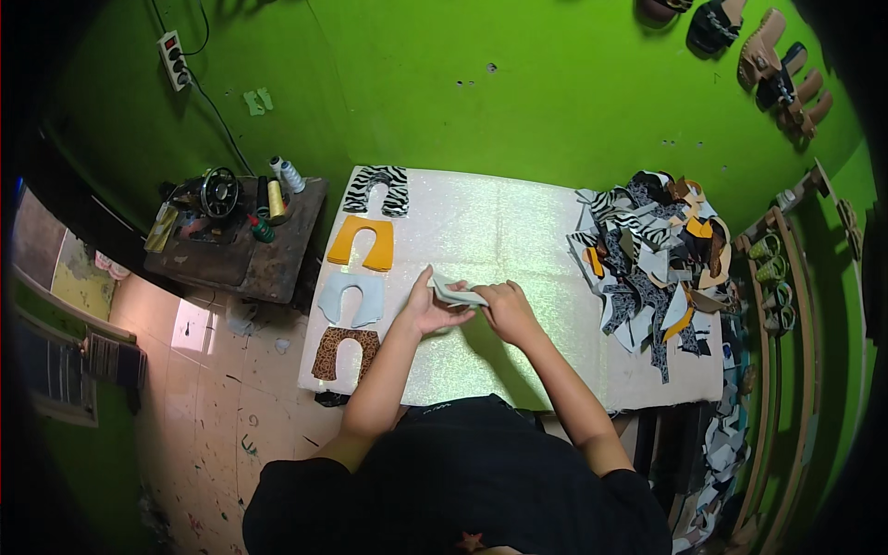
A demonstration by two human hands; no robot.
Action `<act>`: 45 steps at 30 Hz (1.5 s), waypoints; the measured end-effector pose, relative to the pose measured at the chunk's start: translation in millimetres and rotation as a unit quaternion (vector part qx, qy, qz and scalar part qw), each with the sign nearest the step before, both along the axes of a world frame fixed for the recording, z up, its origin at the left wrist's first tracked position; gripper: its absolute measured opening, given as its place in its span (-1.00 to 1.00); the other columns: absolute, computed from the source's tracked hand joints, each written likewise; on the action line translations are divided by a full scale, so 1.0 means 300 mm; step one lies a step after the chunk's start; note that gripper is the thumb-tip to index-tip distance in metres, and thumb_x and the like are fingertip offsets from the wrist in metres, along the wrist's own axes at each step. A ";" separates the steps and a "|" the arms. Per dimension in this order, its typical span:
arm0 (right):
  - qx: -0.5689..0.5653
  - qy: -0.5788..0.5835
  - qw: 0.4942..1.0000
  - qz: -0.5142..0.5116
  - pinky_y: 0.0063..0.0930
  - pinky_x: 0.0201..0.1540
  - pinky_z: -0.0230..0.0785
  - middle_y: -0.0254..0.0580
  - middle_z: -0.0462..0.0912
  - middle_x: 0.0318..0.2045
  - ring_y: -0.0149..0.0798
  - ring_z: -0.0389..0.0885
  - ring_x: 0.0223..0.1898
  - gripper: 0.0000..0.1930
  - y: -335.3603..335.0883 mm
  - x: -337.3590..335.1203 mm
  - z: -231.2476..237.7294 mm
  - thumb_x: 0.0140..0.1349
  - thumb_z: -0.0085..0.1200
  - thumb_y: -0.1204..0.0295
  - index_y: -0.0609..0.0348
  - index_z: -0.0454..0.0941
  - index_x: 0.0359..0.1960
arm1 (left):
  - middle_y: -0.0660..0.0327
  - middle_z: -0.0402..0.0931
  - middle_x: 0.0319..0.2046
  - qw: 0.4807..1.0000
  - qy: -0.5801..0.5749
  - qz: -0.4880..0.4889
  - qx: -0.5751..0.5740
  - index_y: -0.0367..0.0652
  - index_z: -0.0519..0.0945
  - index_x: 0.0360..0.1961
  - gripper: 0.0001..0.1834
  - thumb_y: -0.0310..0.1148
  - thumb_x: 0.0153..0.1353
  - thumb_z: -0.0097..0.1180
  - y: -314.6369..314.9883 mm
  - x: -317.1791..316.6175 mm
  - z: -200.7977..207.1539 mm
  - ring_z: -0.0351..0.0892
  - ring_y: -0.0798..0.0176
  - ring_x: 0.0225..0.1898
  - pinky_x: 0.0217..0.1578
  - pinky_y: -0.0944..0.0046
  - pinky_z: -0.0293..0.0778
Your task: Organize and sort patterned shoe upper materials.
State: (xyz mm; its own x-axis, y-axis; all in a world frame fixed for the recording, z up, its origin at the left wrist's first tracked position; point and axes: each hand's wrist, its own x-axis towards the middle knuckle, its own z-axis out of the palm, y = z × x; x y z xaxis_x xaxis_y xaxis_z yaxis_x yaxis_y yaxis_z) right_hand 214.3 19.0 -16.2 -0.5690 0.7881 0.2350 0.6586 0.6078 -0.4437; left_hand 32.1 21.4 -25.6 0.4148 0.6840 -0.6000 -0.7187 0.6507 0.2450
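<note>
Over the middle of the table I hold a small stack of pale grey-green cut material pieces (455,294). My left hand (427,310) supports its left end, palm up with the thumb raised beside it. The fingers of my right hand (507,310) are closed on its right end. Along the table's left side lie U-shaped cut pieces in a column: zebra-print pieces (352,192) farthest away, then yellow pieces (344,242), pale blue-white pieces (335,298) and leopard-print pieces (327,354). The pale blue-white ones lie nearest my left hand.
Mixed scraps (652,268) are heaped on the right of the glittery white tabletop (518,213). To the left stands a sewing machine (211,194) with thread cones (290,176) on a dark wooden table (277,273). Sandals (770,268) hang on a right-hand rack (803,305).
</note>
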 end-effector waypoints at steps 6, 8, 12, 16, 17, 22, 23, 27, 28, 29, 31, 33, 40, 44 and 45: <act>-0.273 0.171 0.944 -0.067 -0.40 -0.43 0.42 -0.10 0.47 -0.55 -0.21 0.57 -0.51 -0.78 0.120 -0.079 0.050 0.25 -0.19 0.39 0.30 0.45 -0.30 | 0.24 0.30 -0.41 0.981 0.174 -0.061 0.053 -0.18 0.38 -0.26 -0.28 0.35 -0.01 -0.19 0.003 -0.212 -0.139 0.29 0.25 -0.45 -0.27 0.17 0.29; -0.450 0.232 0.861 -0.045 -0.50 -0.45 0.44 -0.17 0.48 -0.50 -0.29 0.58 -0.53 -0.73 0.170 -0.090 0.102 0.28 -0.23 0.39 0.37 0.44 -0.25 | 0.28 0.29 -0.42 0.962 0.254 -0.010 0.098 -0.12 0.37 -0.31 -0.38 0.29 0.03 -0.17 0.006 -0.193 -0.129 0.28 0.29 -0.44 -0.29 0.25 0.27; -0.568 0.253 0.782 0.044 -0.54 -0.41 0.42 -0.15 0.56 -0.36 -0.36 0.56 -0.50 -0.69 0.269 -0.134 0.177 0.26 -0.17 0.33 0.39 0.44 -0.18 | 0.30 0.36 -0.20 0.950 0.229 0.031 0.209 -0.05 0.35 -0.16 -0.62 0.00 0.17 -0.09 0.047 -0.204 -0.133 0.34 0.27 -0.12 -0.05 0.20 0.26; -0.525 0.151 0.837 -0.008 -0.60 -0.27 0.34 -0.23 0.59 -0.36 -0.47 0.50 -0.39 -0.67 0.388 -0.194 0.185 0.20 -0.05 0.27 0.31 0.47 -0.16 | 0.08 0.41 -0.07 0.935 0.127 0.071 0.325 -0.22 0.30 -0.02 -0.65 -0.35 0.18 -0.04 0.109 -0.236 -0.147 0.39 0.17 0.01 0.01 0.14 0.33; -0.524 0.149 0.839 -0.002 -0.60 -0.27 0.34 -0.23 0.59 -0.36 -0.47 0.50 -0.39 -0.67 0.417 -0.219 0.183 0.20 -0.05 0.27 0.31 0.47 -0.16 | 0.08 0.43 -0.09 0.922 0.155 0.093 0.342 -0.23 0.30 -0.02 -0.66 -0.40 0.17 -0.04 0.126 -0.252 -0.158 0.42 0.16 -0.02 -0.03 0.14 0.37; -0.473 0.209 0.855 0.043 -0.62 -0.34 0.35 -0.35 0.56 -0.43 -0.52 0.47 -0.43 -0.73 0.575 -0.295 0.091 0.15 0.02 0.33 0.29 0.48 -0.21 | 0.06 0.50 -0.25 0.937 0.159 0.144 0.277 -0.29 0.30 -0.05 -0.66 -0.52 0.11 -0.02 0.197 -0.315 -0.098 0.54 0.16 -0.23 -0.19 0.24 0.48; -0.453 0.225 0.862 0.041 -0.62 -0.34 0.36 -0.35 0.56 -0.43 -0.52 0.48 -0.43 -0.75 0.599 -0.314 0.067 0.15 0.02 0.36 0.29 0.48 -0.21 | 0.07 0.52 -0.30 0.943 0.144 0.153 0.257 -0.30 0.31 -0.08 -0.68 -0.54 0.11 -0.03 0.216 -0.329 -0.084 0.56 0.16 -0.27 -0.23 0.25 0.50; -0.440 0.257 0.860 0.003 -0.55 -0.37 0.36 -0.27 0.56 -0.46 -0.47 0.48 -0.46 -0.76 0.668 -0.435 -0.050 0.14 -0.01 0.40 0.33 0.44 -0.22 | 0.22 0.46 -0.52 0.934 0.208 0.168 0.237 -0.21 0.36 -0.32 -0.88 -0.39 0.19 -0.08 0.299 -0.441 -0.096 0.54 0.23 -0.50 -0.49 0.27 0.50; -0.432 0.251 0.866 -0.014 -0.50 -0.38 0.35 -0.23 0.53 -0.50 -0.42 0.47 -0.49 -0.77 0.680 -0.469 -0.067 0.17 -0.07 0.39 0.35 0.42 -0.28 | 0.25 0.43 -0.59 0.937 0.241 0.167 0.192 -0.18 0.35 -0.36 -0.79 -0.24 0.23 -0.14 0.332 -0.477 -0.107 0.51 0.25 -0.60 -0.62 0.29 0.46; -0.403 0.219 0.888 -0.022 -0.44 -0.37 0.34 -0.12 0.52 -0.51 -0.33 0.47 -0.47 -0.76 0.704 -0.501 -0.100 0.14 -0.15 0.41 0.37 0.40 -0.29 | 0.22 0.41 -0.63 0.953 0.201 0.169 0.148 -0.16 0.33 -0.34 -0.73 -0.16 0.24 -0.22 0.365 -0.525 -0.136 0.48 0.25 -0.65 -0.66 0.31 0.44; -0.383 0.255 0.887 -0.033 -0.57 -0.57 0.23 -0.35 0.40 -0.62 -0.48 0.35 -0.62 -0.87 0.753 -0.533 -0.190 0.12 -0.22 0.48 0.27 0.37 -0.38 | 0.19 0.39 -0.65 0.939 0.256 0.171 0.153 -0.15 0.28 -0.32 -0.73 -0.16 0.25 -0.31 0.443 -0.551 -0.119 0.44 0.22 -0.66 -0.67 0.26 0.42; -0.331 0.263 0.904 -0.054 -0.50 -0.56 0.26 -0.27 0.44 -0.59 -0.44 0.38 -0.61 -0.83 0.817 -0.549 -0.289 0.07 -0.19 0.50 0.32 0.38 -0.33 | 0.13 0.47 -0.55 0.906 0.337 0.154 0.203 -0.22 0.35 -0.29 -0.73 -0.22 0.25 -0.27 0.516 -0.557 -0.087 0.51 0.19 -0.66 -0.69 0.27 0.45; -0.342 0.239 0.894 -0.163 -0.47 -0.62 0.45 -0.04 0.56 -0.58 -0.28 0.58 -0.62 -0.78 0.866 -0.716 -0.248 -0.06 0.06 0.52 0.38 0.46 -0.35 | 0.10 0.49 -0.48 0.790 0.553 0.103 0.243 -0.37 0.46 -0.31 -0.76 -0.38 0.10 -0.08 0.768 -0.810 -0.264 0.45 0.33 -0.45 -0.42 0.36 0.34; -0.336 0.256 0.886 -0.192 -0.43 -0.64 0.49 -0.02 0.56 -0.56 -0.24 0.59 -0.61 -0.72 0.903 -0.764 -0.278 -0.08 0.13 0.53 0.42 0.43 -0.31 | 0.15 0.53 -0.40 0.734 0.638 0.031 0.229 -0.38 0.45 -0.18 -0.70 -0.40 0.09 -0.04 0.858 -0.869 -0.275 0.48 0.33 -0.38 -0.28 0.35 0.37; -0.333 0.255 0.884 -0.207 -0.43 -0.64 0.49 -0.02 0.56 -0.56 -0.24 0.59 -0.61 -0.72 0.941 -0.736 -0.337 -0.08 0.13 0.53 0.42 0.43 -0.31 | 0.15 0.53 -0.40 0.739 0.631 0.021 0.236 -0.38 0.45 -0.18 -0.70 -0.40 0.09 -0.04 0.892 -0.817 -0.269 0.48 0.33 -0.38 -0.28 0.35 0.37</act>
State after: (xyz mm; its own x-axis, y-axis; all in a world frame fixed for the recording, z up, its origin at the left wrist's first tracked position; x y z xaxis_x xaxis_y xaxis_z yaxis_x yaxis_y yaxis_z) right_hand -6.4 301.2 -117.3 -0.1534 0.9642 -0.2165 0.3753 -0.1458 -0.9154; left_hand -213.0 288.9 -106.4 -0.2982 0.9371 -0.1815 0.2586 0.2623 0.9297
